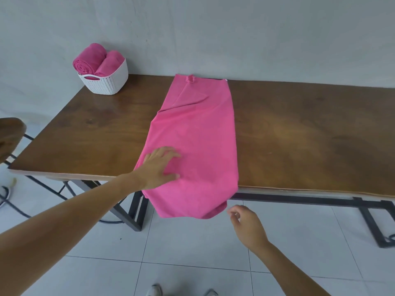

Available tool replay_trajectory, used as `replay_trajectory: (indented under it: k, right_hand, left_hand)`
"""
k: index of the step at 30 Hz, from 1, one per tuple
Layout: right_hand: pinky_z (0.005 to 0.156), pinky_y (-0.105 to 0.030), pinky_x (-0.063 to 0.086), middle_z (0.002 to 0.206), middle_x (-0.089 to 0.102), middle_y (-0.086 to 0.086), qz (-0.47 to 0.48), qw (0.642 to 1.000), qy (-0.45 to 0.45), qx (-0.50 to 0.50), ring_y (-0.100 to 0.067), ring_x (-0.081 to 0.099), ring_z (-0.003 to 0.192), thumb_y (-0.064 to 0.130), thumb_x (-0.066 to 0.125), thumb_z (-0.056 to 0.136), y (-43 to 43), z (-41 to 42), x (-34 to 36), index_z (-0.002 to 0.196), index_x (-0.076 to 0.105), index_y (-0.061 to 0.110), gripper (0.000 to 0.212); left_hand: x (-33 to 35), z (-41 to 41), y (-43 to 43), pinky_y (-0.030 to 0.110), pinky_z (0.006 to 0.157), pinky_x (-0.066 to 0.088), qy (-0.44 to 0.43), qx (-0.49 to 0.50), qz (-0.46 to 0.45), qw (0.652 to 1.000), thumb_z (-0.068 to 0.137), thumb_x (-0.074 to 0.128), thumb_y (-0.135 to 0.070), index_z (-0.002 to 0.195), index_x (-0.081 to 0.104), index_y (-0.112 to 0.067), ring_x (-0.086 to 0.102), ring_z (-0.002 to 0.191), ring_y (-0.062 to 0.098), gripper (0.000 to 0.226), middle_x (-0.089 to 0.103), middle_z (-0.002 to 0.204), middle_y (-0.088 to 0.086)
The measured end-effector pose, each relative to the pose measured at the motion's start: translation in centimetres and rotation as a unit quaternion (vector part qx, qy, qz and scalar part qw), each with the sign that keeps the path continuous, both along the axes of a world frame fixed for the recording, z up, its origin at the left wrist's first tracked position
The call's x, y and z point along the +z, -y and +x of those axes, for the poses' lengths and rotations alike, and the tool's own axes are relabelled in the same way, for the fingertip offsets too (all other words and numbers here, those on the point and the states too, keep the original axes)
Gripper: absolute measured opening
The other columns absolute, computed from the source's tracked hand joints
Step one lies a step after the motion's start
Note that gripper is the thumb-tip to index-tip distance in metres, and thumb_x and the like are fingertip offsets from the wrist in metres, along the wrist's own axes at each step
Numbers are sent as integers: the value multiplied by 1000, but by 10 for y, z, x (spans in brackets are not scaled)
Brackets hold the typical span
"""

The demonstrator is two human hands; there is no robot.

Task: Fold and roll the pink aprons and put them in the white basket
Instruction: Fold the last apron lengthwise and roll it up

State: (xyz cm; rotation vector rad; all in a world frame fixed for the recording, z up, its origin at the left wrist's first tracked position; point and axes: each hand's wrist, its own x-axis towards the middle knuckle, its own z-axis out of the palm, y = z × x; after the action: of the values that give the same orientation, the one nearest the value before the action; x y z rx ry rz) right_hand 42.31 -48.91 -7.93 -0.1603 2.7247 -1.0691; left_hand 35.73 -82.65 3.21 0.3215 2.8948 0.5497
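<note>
A pink apron lies folded into a long strip across the wooden table, its near end hanging over the front edge. My left hand rests flat on the apron's near left part, fingers spread. My right hand hovers below the table edge, just right of the hanging end, fingers loosely curled and holding nothing. A white basket stands at the table's far left corner with two rolled pink aprons in it.
A grey wall runs behind the table. A wooden stool stands at the left. Black metal table legs and a cable sit on the white tiled floor. My shoes show at the bottom edge.
</note>
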Motion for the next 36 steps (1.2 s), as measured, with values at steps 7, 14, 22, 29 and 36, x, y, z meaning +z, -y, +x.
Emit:
replay_trajectory:
  k: [7,14,22,29,36]
  right_hand:
    - [74,-21,45,122,55,6,-99,983,136,-67,-12,62,96,24,62,98,-7,-25,-24,133,55,29,36]
    - [93,-27,38,120,52,7,-192,966,161,-59,-17,52,112,17,58,101,16,-49,-20,126,63,20,26]
    - [74,-24,46,94,71,3,-148,960,217,-95,-12,64,88,14,58,96,1,-19,-60,92,71,21,15]
    - [58,-13,41,54,63,12,-280,909,235,-198,1,53,50,-4,66,85,-7,23,-72,81,79,11,21]
    - [61,-23,43,64,64,-3,-330,885,238,-226,-12,53,61,0,59,92,-11,49,-81,75,70,3,20]
  left_hand:
    - [-36,-10,-45,47,125,-6,17,-5,-128,992,76,5,-92,160,-8,-41,-18,155,19,99,-18,169,-5]
    - [-38,-12,-46,46,124,-7,19,9,-156,988,77,1,-91,158,-13,-43,-19,155,18,96,-22,168,-6]
    - [-36,-16,-48,44,124,-7,38,28,-150,988,73,4,-93,158,-11,-46,-19,154,14,98,-21,167,-10]
    - [-38,-16,-49,45,124,-6,35,33,-147,988,72,5,-94,158,-8,-47,-17,155,14,99,-18,168,-10]
    - [-35,-16,-49,46,125,-6,45,35,-144,988,73,6,-93,158,-9,-48,-19,154,13,98,-19,168,-11]
